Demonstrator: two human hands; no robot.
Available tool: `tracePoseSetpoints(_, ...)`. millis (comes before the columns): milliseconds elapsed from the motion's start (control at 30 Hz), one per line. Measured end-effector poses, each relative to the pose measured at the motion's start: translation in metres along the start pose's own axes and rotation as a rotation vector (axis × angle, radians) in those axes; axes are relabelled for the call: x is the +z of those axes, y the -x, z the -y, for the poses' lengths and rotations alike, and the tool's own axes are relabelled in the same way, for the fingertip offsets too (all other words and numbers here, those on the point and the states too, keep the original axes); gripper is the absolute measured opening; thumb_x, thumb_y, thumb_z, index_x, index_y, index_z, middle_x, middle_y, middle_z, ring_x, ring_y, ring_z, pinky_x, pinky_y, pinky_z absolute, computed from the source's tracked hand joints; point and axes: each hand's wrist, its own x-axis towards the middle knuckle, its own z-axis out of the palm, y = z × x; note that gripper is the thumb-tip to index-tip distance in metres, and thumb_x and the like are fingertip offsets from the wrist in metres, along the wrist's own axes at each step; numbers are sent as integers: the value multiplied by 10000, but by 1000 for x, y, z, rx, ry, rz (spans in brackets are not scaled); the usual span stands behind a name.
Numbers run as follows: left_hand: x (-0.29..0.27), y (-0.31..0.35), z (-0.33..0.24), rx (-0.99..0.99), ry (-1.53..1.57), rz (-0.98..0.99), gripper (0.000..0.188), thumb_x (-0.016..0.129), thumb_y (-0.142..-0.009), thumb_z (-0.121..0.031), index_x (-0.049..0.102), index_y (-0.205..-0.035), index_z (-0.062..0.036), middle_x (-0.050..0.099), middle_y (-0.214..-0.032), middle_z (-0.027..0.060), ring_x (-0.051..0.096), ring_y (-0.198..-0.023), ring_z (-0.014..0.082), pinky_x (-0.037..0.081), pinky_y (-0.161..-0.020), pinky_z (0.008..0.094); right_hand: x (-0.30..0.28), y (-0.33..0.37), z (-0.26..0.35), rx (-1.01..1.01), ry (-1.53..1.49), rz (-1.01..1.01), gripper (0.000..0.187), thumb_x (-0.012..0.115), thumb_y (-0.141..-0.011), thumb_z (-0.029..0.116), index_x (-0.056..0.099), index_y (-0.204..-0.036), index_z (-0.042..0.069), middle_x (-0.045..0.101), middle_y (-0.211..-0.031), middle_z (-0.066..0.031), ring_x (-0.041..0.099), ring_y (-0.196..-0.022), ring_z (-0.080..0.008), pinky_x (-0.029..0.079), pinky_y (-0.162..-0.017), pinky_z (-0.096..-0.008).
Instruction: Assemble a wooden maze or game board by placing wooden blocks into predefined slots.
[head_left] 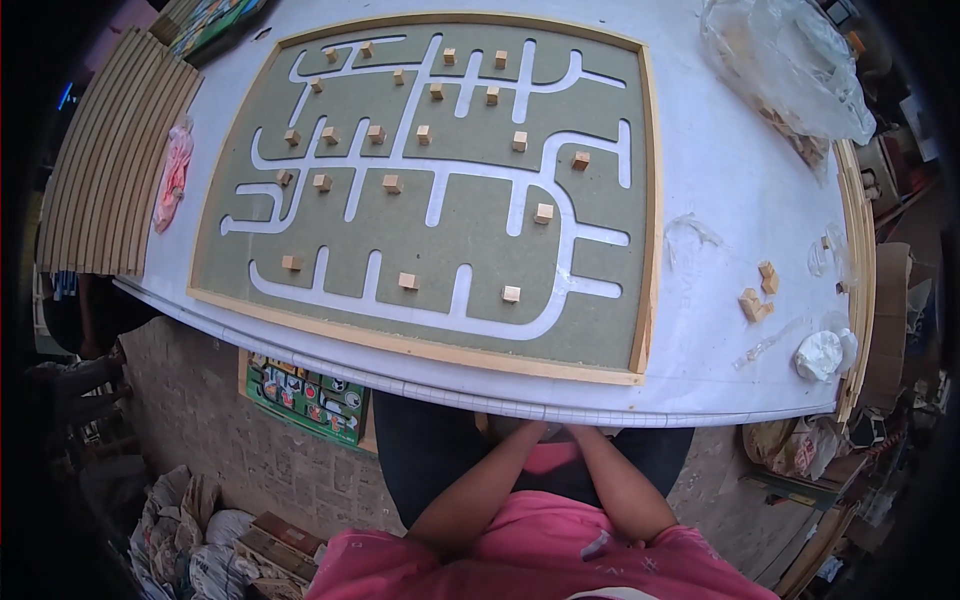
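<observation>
Both my forearms reach forward over my lap and meet at the table's near edge. My left forearm and my right forearm end close together there. The fingers of both hands are hidden below the tabletop, so what they hold, if anything, does not show. Nearest to them on the table lies a large grey-green board with a light wooden frame. White branching grooves run across the board. Several small wooden blocks stand spread over it, among them one near the front right and one near the front middle.
Ridged wooden strips and a pink plastic bag lie at the left. At the right are a clear plastic bag, loose wooden blocks and crumpled white plastic. A colourful board leans below the table.
</observation>
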Motion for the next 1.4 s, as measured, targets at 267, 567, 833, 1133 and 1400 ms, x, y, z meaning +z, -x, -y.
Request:
tracePoseSetpoints(267, -15, -10, 0, -46, 74, -27, 570, 456, -959, -365, 377, -1407, -21, 426, -1420, 132, 405, -1296, 247, 320, -1088, 354, -9, 12, 3, 28, 8, 51, 568, 473, -967, 362, 365, -1414, 28, 320, -1485, -182, 279, -1374, -315, 217, -1145, -403)
tracePoseSetpoints(567, -36, -12, -10, -77, 145, -66, 578, 411, -973, -396, 361, -1417, -31, 425, -1417, 118, 413, -1284, 246, 320, -1088, 356, -8, 11, 21, 39, 2, 109, 566, 487, -959, 366, 384, -1405, 33, 336, -1480, -171, 293, -1368, -309, 227, -1141, -400)
tracePoseSetpoints(833, -38, -8, -20, -106, 177, -56, 586, 372, -985, -424, 346, -1426, -39, 424, -1415, 105, 420, -1273, 245, 320, -1089, 358, -17, 6, 35, 58, -22, 111, 565, 499, -951, 370, 401, -1397, 37, 351, -1475, -161, 304, -1362, -305, 235, -1138, -397)
tracePoseSetpoints(1133, 37, 36, -34, -199, -60, 145, 601, 287, -997, -481, 382, -1407, -52, 447, -1395, 94, 445, -1245, 253, 342, -1067, 360, -28, 7, 66, 24, -87, -67, 569, 438, -963, 406, 421, -1385, 26, 408, -1432, -211, 354, -1342, -349, 282, -1109, -404)
tracePoseSetpoints(1400, 39, 43, -84, -191, -277, 608, 512, 316, -987, -464, 528, -1237, -71, 663, -1064, 67, 640, -917, 169, 478, -784, 338, -168, 160, 244, -325, 33, 299, 510, 592, -914, 407, 608, -1184, -26, 679, -950, -229, 672, -911, -336, 521, -820, -364)
